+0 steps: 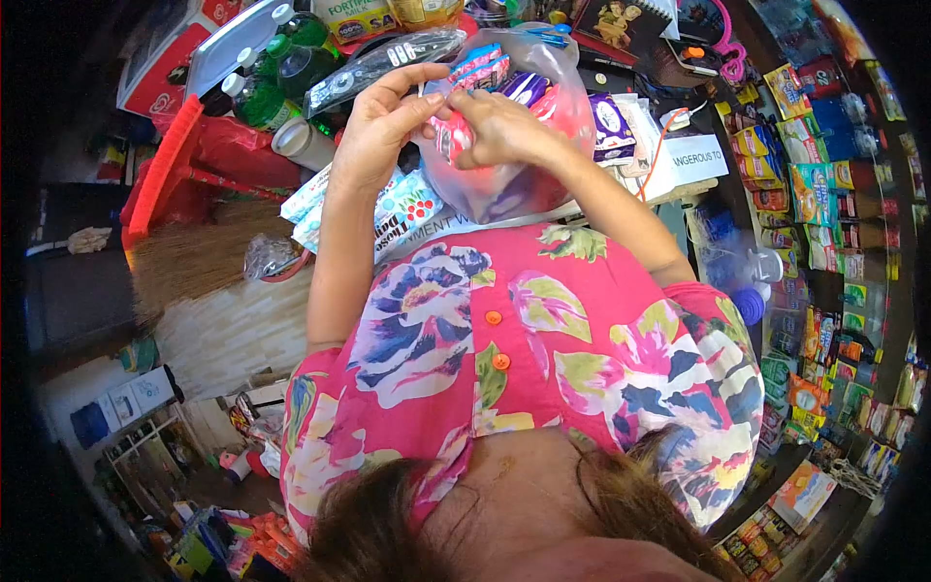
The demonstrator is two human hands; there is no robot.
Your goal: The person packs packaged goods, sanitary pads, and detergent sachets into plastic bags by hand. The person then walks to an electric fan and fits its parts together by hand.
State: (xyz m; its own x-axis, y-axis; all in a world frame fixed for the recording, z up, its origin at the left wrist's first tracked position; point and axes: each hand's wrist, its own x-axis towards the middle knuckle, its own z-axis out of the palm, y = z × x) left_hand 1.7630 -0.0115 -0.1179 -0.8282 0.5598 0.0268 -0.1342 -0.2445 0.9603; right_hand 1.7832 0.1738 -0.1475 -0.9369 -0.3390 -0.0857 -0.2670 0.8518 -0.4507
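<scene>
The left hand (380,131) and the right hand (499,126) meet at the near-left edge of a clear plastic bag (558,184). The left has its thumb and forefinger curved towards each other; the right reaches across the bag, its fingers bent and close together. Neither is spread flat. Whether a fold of the thin plastic is pinched between the tips, I cannot tell. Meeting like this probably lets one hand steady the edge while the other works at it.

The bag sits directly under the right hand, bulging. Inside are a pink-and-blue packet (482,66), a purple packet (525,89) and red-pink packs, seen partly through the plastic; their bulk likely keeps the bag standing round.

Just below the left wrist, a white-and-blue packet (412,202) lies on the table, close to the body and partly behind the forearm. Beyond the left hand lies a long black packet (388,68), with green bottles (301,68) past it and a white cup (303,144) on the nearer side. The bottles stand out of the way of both wrists.

Right of the bag are a purple box (612,126) and an orange cord (652,155) trailing over papers (698,161). Farther right and forward is a pair of pink scissors (730,50). Well left of the left forearm leans a straw broom (199,254).
</scene>
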